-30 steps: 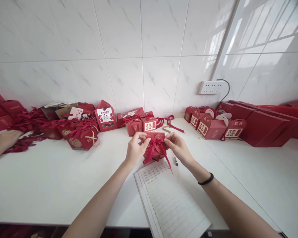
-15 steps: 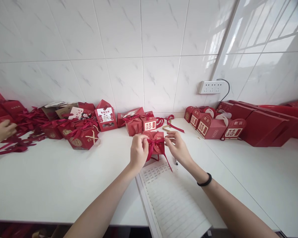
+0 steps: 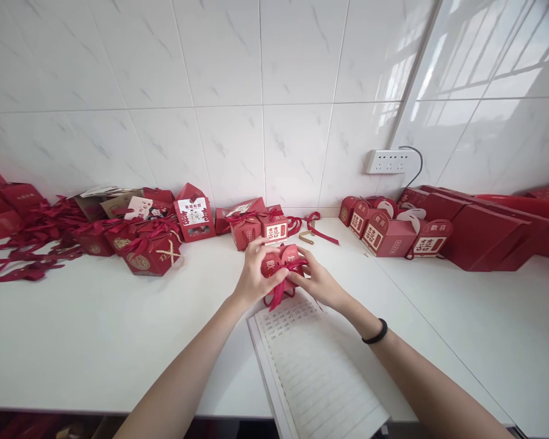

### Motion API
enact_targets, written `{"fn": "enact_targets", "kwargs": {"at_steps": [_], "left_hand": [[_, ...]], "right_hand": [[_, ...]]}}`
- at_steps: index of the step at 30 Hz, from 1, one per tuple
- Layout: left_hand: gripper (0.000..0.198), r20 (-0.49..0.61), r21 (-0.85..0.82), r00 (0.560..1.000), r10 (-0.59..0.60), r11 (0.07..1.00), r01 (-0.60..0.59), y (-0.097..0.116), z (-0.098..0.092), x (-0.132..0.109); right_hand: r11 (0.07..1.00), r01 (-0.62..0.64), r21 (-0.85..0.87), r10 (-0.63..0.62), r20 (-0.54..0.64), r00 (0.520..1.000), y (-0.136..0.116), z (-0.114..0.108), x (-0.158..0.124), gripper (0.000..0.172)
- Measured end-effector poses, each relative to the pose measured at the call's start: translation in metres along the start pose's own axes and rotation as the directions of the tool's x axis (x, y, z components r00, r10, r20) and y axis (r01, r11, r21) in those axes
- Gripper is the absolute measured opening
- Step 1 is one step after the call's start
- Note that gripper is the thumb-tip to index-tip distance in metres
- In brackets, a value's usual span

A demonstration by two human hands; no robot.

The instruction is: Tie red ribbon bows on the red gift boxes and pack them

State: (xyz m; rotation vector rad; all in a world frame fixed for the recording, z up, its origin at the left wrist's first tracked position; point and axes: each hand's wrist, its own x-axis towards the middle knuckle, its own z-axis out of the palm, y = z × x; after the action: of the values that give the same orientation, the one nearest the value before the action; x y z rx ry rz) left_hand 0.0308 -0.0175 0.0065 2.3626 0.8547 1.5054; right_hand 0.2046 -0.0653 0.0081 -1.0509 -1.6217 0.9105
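A small red gift box (image 3: 269,263) with gold characters stands at the far end of the open notebook (image 3: 320,353). A dark red ribbon (image 3: 280,295) is tied in a bow over its top, and the tails hang down the near side. My left hand (image 3: 256,272) is curved round the box's left side, its thumb reaching to the knot. From the right, my right hand (image 3: 319,281), below a black wristband (image 3: 376,332), grips the other side with its fingertips close to the ribbon. My fingers cover parts of the box and bow.
Behind stand two ribboned red boxes (image 3: 274,231) and a loose ribbon (image 3: 321,229). Several ribboned boxes (image 3: 152,259) and heaped ribbons (image 3: 30,268) lie to the left. Right are handled boxes (image 3: 393,236) and large red boxes (image 3: 485,235), with a power strip (image 3: 388,161) on the wall.
My hands have gone from pinching the ribbon at the bow to clasping the box's sides, which has turned slightly. Another person's hand at the far left has left the view.
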Motion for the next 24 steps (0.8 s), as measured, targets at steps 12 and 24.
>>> {"fn": "enact_targets", "kwargs": {"at_steps": [12, 24], "left_hand": [[0.004, 0.023, 0.019, 0.999, -0.038, 0.999, 0.037, 0.000, 0.001, 0.002], [0.007, -0.004, 0.040, 0.995, -0.097, 0.994, 0.097, 0.006, 0.000, 0.004]], "right_hand": [[0.908, 0.154, -0.390, -0.280, -0.292, 0.915, -0.022, 0.005, -0.012, 0.026], [0.947, -0.305, -0.099, 0.318, 0.180, 0.931, -0.012, 0.043, -0.020, 0.030]]}}
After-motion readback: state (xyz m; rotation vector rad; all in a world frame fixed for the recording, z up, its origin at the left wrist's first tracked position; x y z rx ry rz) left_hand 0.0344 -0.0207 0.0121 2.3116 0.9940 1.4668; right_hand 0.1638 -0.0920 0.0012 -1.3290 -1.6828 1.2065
